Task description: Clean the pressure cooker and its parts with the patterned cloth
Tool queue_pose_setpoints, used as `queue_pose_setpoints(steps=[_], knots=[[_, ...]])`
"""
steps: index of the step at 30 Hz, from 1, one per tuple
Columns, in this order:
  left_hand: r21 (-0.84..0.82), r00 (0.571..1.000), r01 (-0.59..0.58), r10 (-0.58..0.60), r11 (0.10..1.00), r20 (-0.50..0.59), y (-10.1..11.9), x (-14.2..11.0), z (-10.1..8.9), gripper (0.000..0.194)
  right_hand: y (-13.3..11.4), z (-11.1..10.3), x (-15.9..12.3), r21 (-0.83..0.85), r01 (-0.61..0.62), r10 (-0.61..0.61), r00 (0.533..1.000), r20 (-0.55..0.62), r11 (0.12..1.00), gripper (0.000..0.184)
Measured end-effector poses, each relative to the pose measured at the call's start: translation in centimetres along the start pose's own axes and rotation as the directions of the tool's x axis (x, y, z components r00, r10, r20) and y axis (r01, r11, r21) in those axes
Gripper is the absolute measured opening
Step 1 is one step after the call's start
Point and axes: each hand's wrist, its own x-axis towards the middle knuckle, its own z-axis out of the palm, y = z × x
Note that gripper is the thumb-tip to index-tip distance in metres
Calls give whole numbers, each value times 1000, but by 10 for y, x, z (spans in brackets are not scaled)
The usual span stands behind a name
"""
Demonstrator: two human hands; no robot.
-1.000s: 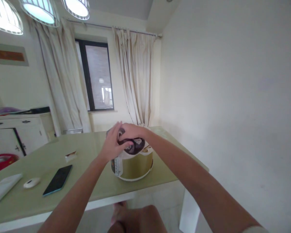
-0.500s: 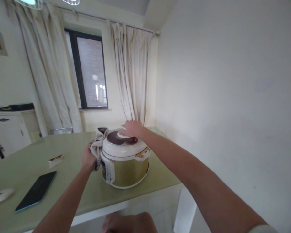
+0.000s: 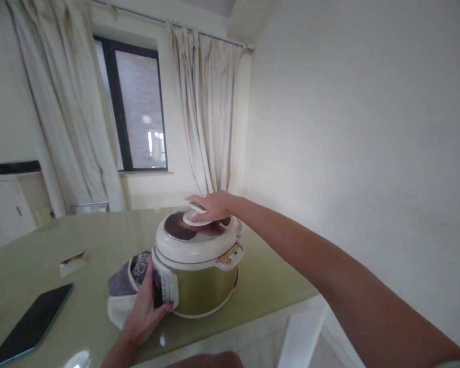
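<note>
A gold and white rice cooker [image 3: 205, 278] stands on the pale green table [image 3: 99, 240]. My right hand [image 3: 211, 205] lies flat on its lid, fingers stretched out over the round white knob [image 3: 193, 219]. My left hand [image 3: 145, 309] is at the cooker's lower left side, beside the control panel [image 3: 167, 286], thumb against it, and presses a grey and white cloth [image 3: 126, 286] that rests on the table next to the cooker.
A dark phone [image 3: 28, 327] lies at the table's left front. A small white box [image 3: 72, 262] sits further back. A white cabinet [image 3: 3, 207] stands at the left wall. Curtains [image 3: 207, 112] and a window [image 3: 138, 105] lie behind. The table's right edge is near the cooker.
My left hand has dropped with the cloth from the lid down the cooker's left side to the table. My right hand stayed on the lid and has flattened. The view has moved closer.
</note>
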Motion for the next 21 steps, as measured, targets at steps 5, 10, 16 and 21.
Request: queue_pose_setpoints(steps=[5, 10, 16, 21], knots=[[34, 1000, -18, 17, 999, 20, 8, 1, 0, 130, 15, 4, -1, -7, 291, -288, 943, -164, 957, 58], [104, 995, -91, 94, 990, -24, 11, 4, 0, 125, 8, 8, 1, 108, 350, -327, 927, -185, 930, 40], [115, 997, -68, 71, 991, -24, 7, 1, 2, 119, -16, 19, 2, 4, 0, 1, 972, -235, 1000, 48], [41, 998, -58, 56, 997, 41, 5, 3, 1, 124, -26, 22, 3, -57, -137, 120, 965, -234, 989, 51]])
